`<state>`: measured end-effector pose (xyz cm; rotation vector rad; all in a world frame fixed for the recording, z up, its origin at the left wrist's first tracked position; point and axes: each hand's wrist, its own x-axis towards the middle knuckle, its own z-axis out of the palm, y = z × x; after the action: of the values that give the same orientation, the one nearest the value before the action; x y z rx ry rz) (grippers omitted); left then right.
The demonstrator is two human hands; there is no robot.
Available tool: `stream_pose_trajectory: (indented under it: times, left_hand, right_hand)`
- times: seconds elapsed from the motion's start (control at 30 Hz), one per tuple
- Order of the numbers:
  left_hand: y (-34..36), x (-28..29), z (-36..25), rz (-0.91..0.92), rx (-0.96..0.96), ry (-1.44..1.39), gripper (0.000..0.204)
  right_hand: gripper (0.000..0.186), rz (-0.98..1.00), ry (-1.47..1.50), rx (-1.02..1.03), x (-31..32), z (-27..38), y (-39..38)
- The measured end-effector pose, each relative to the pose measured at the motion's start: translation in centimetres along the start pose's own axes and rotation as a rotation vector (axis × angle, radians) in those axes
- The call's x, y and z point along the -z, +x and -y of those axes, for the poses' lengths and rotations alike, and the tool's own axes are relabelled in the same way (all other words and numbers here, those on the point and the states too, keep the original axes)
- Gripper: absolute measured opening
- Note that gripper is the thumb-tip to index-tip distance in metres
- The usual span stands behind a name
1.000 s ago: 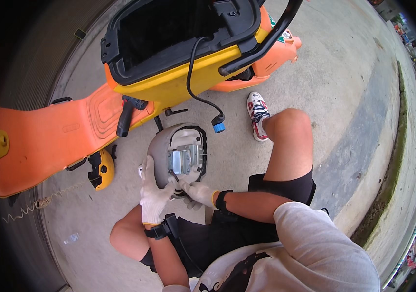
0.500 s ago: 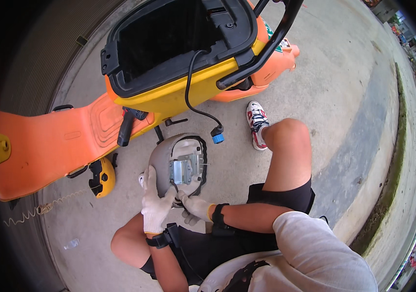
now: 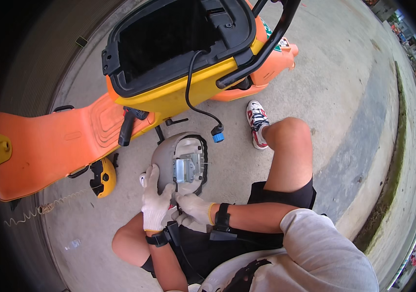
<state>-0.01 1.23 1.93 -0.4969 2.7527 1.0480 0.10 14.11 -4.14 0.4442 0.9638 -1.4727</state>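
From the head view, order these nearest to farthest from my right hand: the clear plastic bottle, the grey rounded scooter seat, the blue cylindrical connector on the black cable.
From your right hand:
1. Grey scooter seat, just above
2. Blue connector, above, slightly right
3. Clear bottle, lower left

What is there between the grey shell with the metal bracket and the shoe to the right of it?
In the head view, the blue-tipped cable end hangs between the grey shell and the shoe, with concrete floor showing around it.

Near centre, a grey seat [image 3: 163, 156] is held by the gloved left hand [image 3: 156, 203], its lower edge touched by the right hand [image 3: 195, 209].
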Motion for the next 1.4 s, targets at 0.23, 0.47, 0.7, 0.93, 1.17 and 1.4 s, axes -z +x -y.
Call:
stream_pose_trajectory:
  times: [0.23, 0.47, 0.7, 0.93, 1.17, 1.4]
  left_hand:
    - [0.7, 0.2, -0.3, 0.043, -0.077, 0.013, 0.077]
    - [0.2, 0.0, 1.3, -0.036, -0.144, 0.039, 0.076]
    - [-0.1, 0.3, 2.6, 0.047, -0.080, -0.115, 0.084]
    - [0.6, -0.7, 3.0, -0.009, -0.118, -0.094, 0.073]
    - [0.6, -0.5, 2.5, -0.008, -0.220, 0.202, 0.081]
    - [-0.5, 1.7, -0.3, 0.024, -0.009, 0.118, 0.079]
  right_hand:
    - [0.047, -0.065, -0.122, 0.126, 0.6, 1.8, -2.2]
    - [0.044, -0.239, -0.228, 0.272, -1.6, 2.4, -4.3]
    - [0.055, -0.190, -0.358, 0.258, -0.2, 1.1, -1.6]
    - [0.043, -0.394, -0.743, 0.922, 1.8, -3.1, 2.3]
    - [0.052, -0.462, -0.765, 1.161, 3.1, -4.4, 2.7]
    - [0.044, -0.299, -0.888, 0.868, 0.7, -1.5, -2.2]
